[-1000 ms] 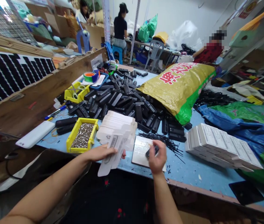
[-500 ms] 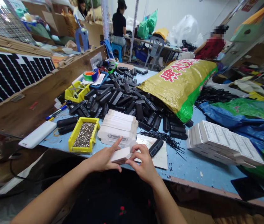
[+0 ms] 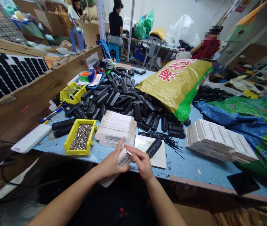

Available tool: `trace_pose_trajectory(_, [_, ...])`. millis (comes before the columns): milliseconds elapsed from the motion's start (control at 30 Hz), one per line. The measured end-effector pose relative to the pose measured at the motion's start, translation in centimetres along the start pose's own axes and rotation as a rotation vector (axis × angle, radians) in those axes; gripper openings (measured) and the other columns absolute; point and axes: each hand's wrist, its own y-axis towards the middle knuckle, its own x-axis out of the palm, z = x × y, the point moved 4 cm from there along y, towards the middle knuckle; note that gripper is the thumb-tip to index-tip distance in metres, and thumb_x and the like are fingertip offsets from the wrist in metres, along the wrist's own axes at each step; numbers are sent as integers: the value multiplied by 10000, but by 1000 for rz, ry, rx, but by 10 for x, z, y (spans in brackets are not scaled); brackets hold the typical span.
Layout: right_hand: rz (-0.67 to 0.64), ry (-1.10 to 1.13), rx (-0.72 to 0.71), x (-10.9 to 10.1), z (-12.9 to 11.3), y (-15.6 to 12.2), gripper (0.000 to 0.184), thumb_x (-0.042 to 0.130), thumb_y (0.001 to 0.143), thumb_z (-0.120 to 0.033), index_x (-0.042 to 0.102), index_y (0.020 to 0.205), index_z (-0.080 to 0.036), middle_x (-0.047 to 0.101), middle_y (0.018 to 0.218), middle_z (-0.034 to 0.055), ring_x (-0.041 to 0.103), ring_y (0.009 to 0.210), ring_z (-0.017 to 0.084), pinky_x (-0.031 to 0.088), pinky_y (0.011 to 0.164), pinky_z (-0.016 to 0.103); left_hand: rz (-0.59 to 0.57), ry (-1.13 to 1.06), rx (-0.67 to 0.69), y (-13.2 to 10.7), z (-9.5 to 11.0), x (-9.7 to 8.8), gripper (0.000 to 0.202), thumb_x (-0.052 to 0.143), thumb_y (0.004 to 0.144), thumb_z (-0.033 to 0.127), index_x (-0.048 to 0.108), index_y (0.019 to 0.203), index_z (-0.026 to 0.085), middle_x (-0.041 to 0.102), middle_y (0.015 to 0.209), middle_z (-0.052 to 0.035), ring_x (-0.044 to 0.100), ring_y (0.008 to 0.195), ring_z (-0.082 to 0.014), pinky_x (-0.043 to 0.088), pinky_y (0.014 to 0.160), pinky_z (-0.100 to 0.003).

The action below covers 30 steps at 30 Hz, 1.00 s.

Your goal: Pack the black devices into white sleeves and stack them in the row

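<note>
My left hand is wrapped round a small white cardboard box, held at the near edge of the blue table. My right hand pinches the box's open end flap with its fingers bent. Just beyond my hands a black remote control lies on a white tile. A stack of flat white box blanks stands behind my left hand. A big heap of black remotes spills from a yellow-green sack.
A yellow tray of small metal parts sits left of the blanks, a white slab further left. Folded white boxes are stacked at the right. Black ties lie scattered. A wooden board borders the left. People sit at the back.
My right hand set the black remote on the tile and came to the box. Both hands folded the flat blank into a box and turned it, drawing nearer to me.
</note>
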Motion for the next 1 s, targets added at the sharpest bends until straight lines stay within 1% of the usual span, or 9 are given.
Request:
trace_pose_trajectory(333, [235,61,65,12,-11,0,248,598,847,-287,686,1075,-239,664,1134,54,599,1097,225,467,979,393,-33,55,23,3,11,-6,1077,659,657,221,-56,1461,202,658,823,-3,611,695,-165,477,664,-270])
trace_pose_trajectory(467, [309,-169,-152,20,-16,-7,268,543,870,-239,666,1107,-253,650,1157,49,578,1122,218,434,1011,410,-49,4,81,4,13,-2,1045,671,661,250,7,1467,212,643,1084,-71,626,918,-210,484,834,-326])
trace_pose_trajectory(533, [199,-304,-261,15,-14,-10,347,487,883,-225,602,1208,-262,599,1243,43,518,1201,217,390,1052,423,-63,-55,101,4,7,0,1009,693,653,273,95,1463,218,566,1249,-98,564,1101,-239,428,968,-356])
trace_pose_trajectory(667, [-64,-716,-143,-45,8,-6,531,398,839,-106,453,1352,-233,435,1411,55,393,1312,215,330,1089,446,4,-316,-123,0,-24,-15,897,707,668,335,223,1418,252,580,1220,-91,586,1063,-251,456,945,-393])
trace_pose_trajectory(733, [-59,-1000,-28,-90,17,-3,553,427,757,-28,536,1265,-217,401,1433,70,291,1365,266,172,1121,553,24,-616,-249,-3,-39,-25,800,658,730,349,228,1402,290,619,1141,-76,618,1002,-244,500,872,-404])
trace_pose_trajectory(800, [-87,-1087,31,-117,21,-3,447,487,716,-11,618,1094,-209,500,1351,86,347,1330,300,110,1100,614,89,-931,-310,-3,-48,-33,677,608,785,310,274,1373,308,638,1094,-65,633,973,-232,527,822,-406])
trace_pose_trajectory(867, [-3,-914,32,-121,17,-4,303,595,730,-94,596,1011,-206,630,1157,88,539,1160,277,272,1059,578,257,-1150,-332,0,-51,-34,518,579,818,286,389,1300,283,646,1072,-65,642,938,-218,550,783,-402])
trace_pose_trajectory(933, [241,-565,-29,-106,9,-6,343,685,742,-261,523,1039,-211,676,955,64,651,935,236,466,918,483,444,-1284,-377,5,-50,-25,363,547,848,303,489,1201,241,650,1055,-71,648,891,-203,570,741,-391])
trace_pose_trajectory(1000, [481,-210,-135,-80,2,-9,443,710,734,-407,466,1052,-216,669,888,53,674,849,228,530,812,432,509,-1384,-443,10,-44,-5,288,522,865,328,540,1121,195,658,1021,-87,653,841,-193,581,718,-378])
